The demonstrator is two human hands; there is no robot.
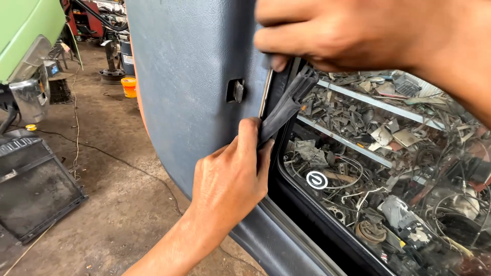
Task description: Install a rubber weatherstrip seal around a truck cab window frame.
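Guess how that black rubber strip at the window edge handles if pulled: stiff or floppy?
Probably floppy: the black rubber strip bends between the left hand and right hand. Likely light, as fingertips alone seem to hold it. Its ribbed surface should grip rather than slip, though it may snag along the blue door panel.

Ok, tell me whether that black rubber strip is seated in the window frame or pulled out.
Partly out. The black rubber strip stands loose off the door panel edge, pinched between the left hand and right hand.

Rubber strip (pixel 286 105) between door panel (pixel 194 76) left, window glass (pixel 388 168) right.
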